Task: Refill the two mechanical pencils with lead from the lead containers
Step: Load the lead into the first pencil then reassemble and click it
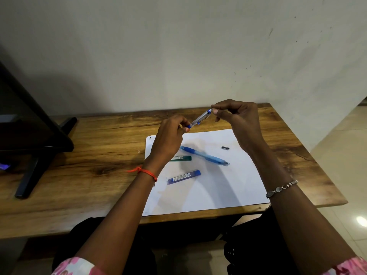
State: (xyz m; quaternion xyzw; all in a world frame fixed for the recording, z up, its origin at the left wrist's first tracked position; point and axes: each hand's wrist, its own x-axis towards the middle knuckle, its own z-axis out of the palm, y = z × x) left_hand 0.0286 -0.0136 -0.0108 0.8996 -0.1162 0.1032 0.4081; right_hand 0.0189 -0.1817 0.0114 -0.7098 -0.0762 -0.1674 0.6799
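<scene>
A clear mechanical pencil (200,118) with blue trim is held in the air above the table's far edge, tilted up to the right. My left hand (170,135) grips its lower end. My right hand (236,116) pinches its upper end with fingertips. On the white paper (228,185) lies a second, blue mechanical pencil (204,155). A green lead container (181,158) lies partly hidden behind my left wrist. A blue lead container (184,177) lies nearer to me. A small dark cap (225,148) rests on the paper to the right.
The paper lies on a wooden table (89,175) against a pale wall. A black monitor stand (37,147) occupies the table's left side. The table's right edge drops to a tiled floor (347,155).
</scene>
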